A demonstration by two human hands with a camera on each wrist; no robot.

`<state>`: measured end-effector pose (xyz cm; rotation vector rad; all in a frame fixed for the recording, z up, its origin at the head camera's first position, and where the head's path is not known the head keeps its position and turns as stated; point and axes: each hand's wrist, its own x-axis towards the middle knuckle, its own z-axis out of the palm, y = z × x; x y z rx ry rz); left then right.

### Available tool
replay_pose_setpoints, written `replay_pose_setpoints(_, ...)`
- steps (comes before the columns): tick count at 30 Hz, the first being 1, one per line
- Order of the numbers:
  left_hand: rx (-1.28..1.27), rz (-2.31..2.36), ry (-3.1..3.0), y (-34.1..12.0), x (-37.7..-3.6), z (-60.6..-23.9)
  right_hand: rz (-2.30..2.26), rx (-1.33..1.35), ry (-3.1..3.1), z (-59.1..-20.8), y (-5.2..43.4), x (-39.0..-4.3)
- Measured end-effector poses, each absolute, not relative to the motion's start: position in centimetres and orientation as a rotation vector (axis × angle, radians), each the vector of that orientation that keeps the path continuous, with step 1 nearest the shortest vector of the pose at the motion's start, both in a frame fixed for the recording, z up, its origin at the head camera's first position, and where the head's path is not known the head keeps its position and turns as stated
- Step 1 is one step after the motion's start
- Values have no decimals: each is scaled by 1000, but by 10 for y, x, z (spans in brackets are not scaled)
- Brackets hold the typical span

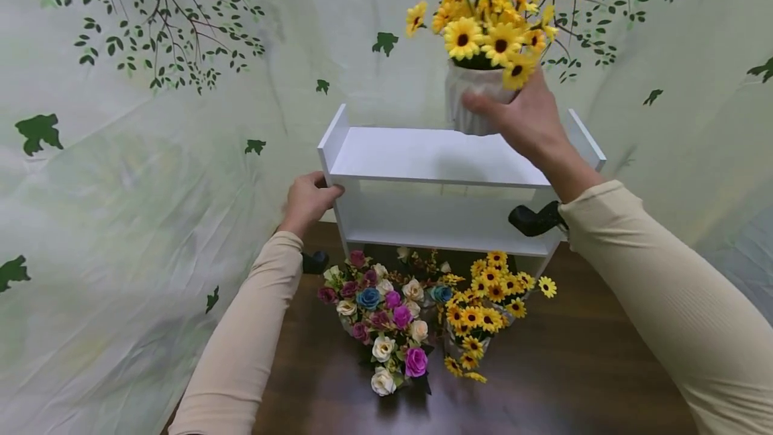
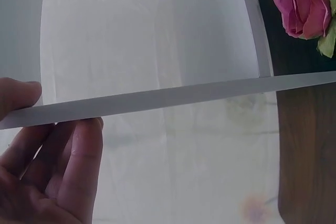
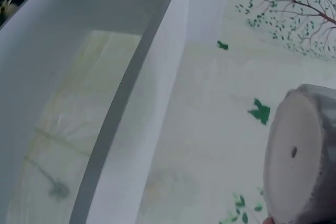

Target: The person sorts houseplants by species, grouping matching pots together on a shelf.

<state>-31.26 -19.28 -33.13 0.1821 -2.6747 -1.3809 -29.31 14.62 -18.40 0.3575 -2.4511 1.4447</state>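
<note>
In the head view my right hand point(image 1: 531, 113) grips a pale grey ribbed flowerpot point(image 1: 468, 103) filled with yellow sunflowers point(image 1: 483, 25). The pot is raised over the top board of a white shelf unit point(image 1: 392, 153). Its underside, with a small drain hole, shows in the right wrist view, where the flowerpot point(image 3: 294, 156) hangs beside the top board. My left hand point(image 1: 308, 201) holds the shelf's left side panel. In the left wrist view, the thumb of my left hand point(image 2: 52, 150) lies on one face of that panel point(image 2: 173, 98) and the fingers lie on the other.
Mixed roses point(image 1: 386, 321) and another bunch of yellow sunflowers point(image 1: 483, 307) stand on the dark wooden floor point(image 1: 574, 368) in front of the shelf. A cloth backdrop point(image 1: 181, 153) printed with branches and leaves hangs behind. Raised side panels point(image 1: 586, 138) flank the top board.
</note>
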Motion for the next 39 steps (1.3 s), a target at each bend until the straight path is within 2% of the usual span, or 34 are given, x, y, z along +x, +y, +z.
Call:
replay_pose_setpoints(15, 115, -1407, -2632, -194, -313, -333, 1695, 266, -2444, -224, 35, -311)
replay_pose_setpoints(27, 98, -1371, -2681, -193, -311, -331, 1743, 94, -2436, -234, 18, -317)
replay_pose_setpoints(39, 82, -1265, -2704, -193, -310, -331, 1709, 120, -2471, -251, -4, -329)
